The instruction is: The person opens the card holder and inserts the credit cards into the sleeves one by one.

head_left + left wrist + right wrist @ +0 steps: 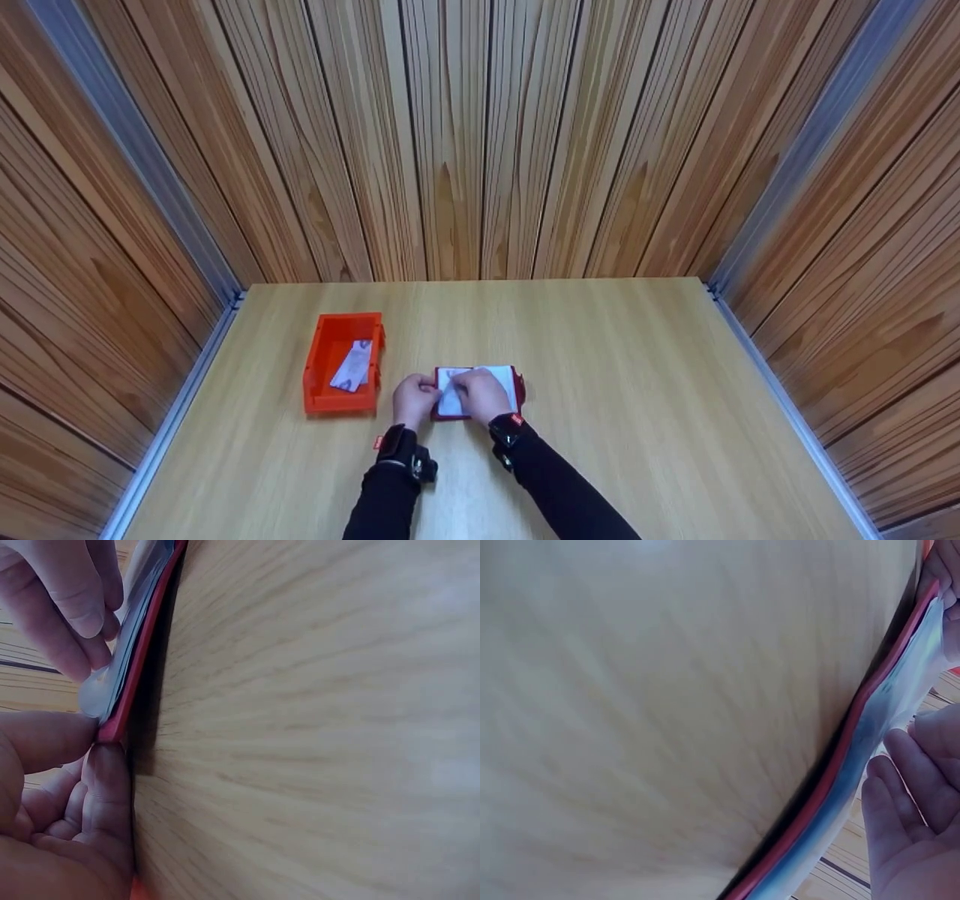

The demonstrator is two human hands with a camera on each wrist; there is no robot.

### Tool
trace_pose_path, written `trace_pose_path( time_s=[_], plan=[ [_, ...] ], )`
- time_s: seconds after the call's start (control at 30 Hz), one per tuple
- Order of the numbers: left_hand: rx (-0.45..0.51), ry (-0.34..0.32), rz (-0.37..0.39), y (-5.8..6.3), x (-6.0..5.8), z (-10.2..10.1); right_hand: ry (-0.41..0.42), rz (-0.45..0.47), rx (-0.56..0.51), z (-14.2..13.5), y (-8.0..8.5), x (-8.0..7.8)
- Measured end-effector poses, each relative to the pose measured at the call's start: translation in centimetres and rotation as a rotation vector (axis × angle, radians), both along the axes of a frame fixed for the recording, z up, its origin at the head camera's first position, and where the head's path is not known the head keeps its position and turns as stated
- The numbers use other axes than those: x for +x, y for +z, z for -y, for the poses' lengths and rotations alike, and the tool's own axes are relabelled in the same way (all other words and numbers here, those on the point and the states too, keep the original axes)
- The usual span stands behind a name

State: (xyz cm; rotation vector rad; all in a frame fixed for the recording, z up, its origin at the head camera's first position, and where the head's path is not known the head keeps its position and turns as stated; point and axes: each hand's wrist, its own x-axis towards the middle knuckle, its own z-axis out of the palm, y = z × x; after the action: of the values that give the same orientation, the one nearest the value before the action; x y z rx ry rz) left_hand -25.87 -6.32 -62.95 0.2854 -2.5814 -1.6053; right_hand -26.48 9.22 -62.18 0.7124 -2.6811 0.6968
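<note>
A small red card holder (519, 390) lies spread out on the table, its pale, clear plastic sleeves (501, 375) facing up. At its left edge my left hand (415, 401) pinches the red cover (114, 727) between thumb and fingers, low over the tabletop. My right hand (484, 395) is over the sleeves, fingers pointing down and left. Its thumb and fingertips pinch a raised, bulging clear sleeve (94, 694) near the left hand. From the right wrist, the stacked sleeves (881, 709) stand along the red cover's edge, and the right hand's fingers (922, 765) are bent beside them.
An orange bin (319, 367) stands on the table left of the hands, with printed paper cards (352, 367) lying inside. Wood-panelled walls (450, 150) and metal rails (795, 420) bound the light wooden tabletop (637, 375). Both wrists wear black camera bands (401, 450).
</note>
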Motion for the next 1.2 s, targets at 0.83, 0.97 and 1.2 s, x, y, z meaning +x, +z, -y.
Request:
trace_pose_path(
  time_s=[0.83,0.97,1.2],
  plan=[
    [0.023,0.0,0.014,0.4,0.1,0.0,-0.024,0.003,-0.011,0.1,0.7,-0.1],
    [0.013,0.004,0.009,0.4,0.1,0.0,-0.033,0.007,-0.041,0.1,1.3,-0.1],
    [0.012,0.003,0.004,0.3,0.0,-0.1,-0.023,-0.041,-0.103,-0.1,1.7,-0.3]
  ],
)
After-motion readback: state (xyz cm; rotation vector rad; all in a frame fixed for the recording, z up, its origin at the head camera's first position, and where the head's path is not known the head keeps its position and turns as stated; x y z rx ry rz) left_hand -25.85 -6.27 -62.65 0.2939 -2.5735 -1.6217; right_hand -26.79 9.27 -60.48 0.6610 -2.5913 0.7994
